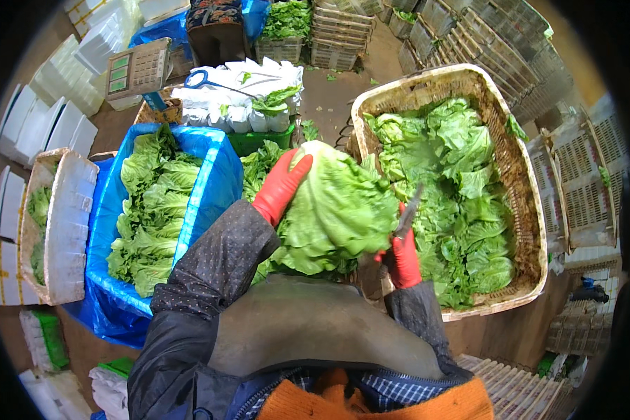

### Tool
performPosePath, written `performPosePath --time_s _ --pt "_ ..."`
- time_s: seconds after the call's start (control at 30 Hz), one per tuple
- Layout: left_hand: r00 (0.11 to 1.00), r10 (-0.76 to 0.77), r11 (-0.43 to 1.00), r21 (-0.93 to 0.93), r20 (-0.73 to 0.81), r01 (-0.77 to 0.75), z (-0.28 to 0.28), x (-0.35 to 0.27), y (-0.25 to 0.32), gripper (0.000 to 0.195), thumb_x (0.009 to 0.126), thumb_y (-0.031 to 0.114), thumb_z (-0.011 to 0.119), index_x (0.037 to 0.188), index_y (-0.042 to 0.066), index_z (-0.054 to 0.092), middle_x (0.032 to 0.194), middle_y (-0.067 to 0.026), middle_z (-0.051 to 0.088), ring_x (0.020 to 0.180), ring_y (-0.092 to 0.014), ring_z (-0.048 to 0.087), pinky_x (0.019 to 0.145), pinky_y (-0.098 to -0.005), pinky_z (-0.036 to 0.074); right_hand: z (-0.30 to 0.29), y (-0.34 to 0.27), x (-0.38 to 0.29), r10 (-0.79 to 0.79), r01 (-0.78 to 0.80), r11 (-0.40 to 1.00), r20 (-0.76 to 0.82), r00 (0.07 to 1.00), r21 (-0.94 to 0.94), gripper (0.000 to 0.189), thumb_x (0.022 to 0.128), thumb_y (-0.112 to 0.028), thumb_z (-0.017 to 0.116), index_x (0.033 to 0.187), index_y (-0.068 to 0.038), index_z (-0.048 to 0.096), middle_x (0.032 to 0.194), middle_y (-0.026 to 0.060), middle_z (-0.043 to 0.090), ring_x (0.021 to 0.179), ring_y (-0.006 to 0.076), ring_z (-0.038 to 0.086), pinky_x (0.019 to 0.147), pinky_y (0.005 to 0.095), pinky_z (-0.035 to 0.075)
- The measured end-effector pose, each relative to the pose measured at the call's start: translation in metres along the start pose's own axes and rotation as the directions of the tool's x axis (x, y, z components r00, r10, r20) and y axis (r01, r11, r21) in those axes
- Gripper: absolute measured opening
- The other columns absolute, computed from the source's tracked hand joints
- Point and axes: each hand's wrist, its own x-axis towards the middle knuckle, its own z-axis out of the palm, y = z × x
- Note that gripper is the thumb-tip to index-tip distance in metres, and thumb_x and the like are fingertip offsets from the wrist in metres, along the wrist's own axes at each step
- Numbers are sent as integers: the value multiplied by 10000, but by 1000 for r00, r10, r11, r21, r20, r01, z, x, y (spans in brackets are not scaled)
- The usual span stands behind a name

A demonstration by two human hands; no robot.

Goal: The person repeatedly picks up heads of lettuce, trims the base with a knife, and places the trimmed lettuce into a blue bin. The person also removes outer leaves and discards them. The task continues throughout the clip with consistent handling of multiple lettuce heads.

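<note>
A large head of leafy lettuce (336, 205) is gripped at its pale base by my left hand (281, 186), which wears a red rubber glove. My right hand (405, 260), gloved the same way, holds a knife (410, 210) with its blade pointing up, beside the leaf tips. To the right, a dirty white plastic crate (525, 157) holds many lettuce heads (462, 152). On the left, a box lined with blue plastic (220, 157) contains lettuce packed in rows (157, 210). More loose leaves (262, 163) lie beneath the held head, partly hidden by it.
A weighing scale (139, 68) stands behind the blue-lined box. Beside it, white wrapped bundles (236, 100) carry blue-handled scissors (199, 79). Stacked crates (341, 37) rise at the back and right. A white foam box (65, 226) sits at the left, near stacked foam boxes (47, 126).
</note>
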Motion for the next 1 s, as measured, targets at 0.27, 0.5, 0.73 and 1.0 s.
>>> performPosePath --time_s 0.27,0.5,0.73,1.0 --pt "988 64 968 234 142 -96 7 -24 12 888 817 368 692 1462 72 158 1426 -160 339 1315 -234 322 1080 -346 268 -7 45 20 130 -191 851 156 979 489 428 915 -286 528 1277 -60 489 1216 91 572 1102 238 556 945 402 447" --pt "962 125 979 -128 -243 -159 -10 -46 -25 1042 725 125 772 1484 110 58 1457 -139 266 1305 -228 304 1064 -357 281 83 83 30 97 -118 988 189 977 101 413 913 -225 551 1278 -61 449 1215 82 508 1072 228 530 873 334 460" --pt "897 157 920 -270 -413 -285 -231 -178 41 608 854 153 622 1390 66 350 1321 -134 474 1182 -252 495 966 -407 436 104 69 41 745 -623 642 171 645 -448 655 877 -194 620 1418 -141 254 1200 112 539 843 246 650 469 257 472" --pt "233 420 893 354 -877 -277 -521 -155 19 677 748 93 738 1347 70 424 1283 -112 510 1133 -222 512 946 -333 418 127 97 28 829 -788 500 -63 555 -359 700 886 -146 596 1442 -179 171 1217 159 543 803 255 657 466 274 493"
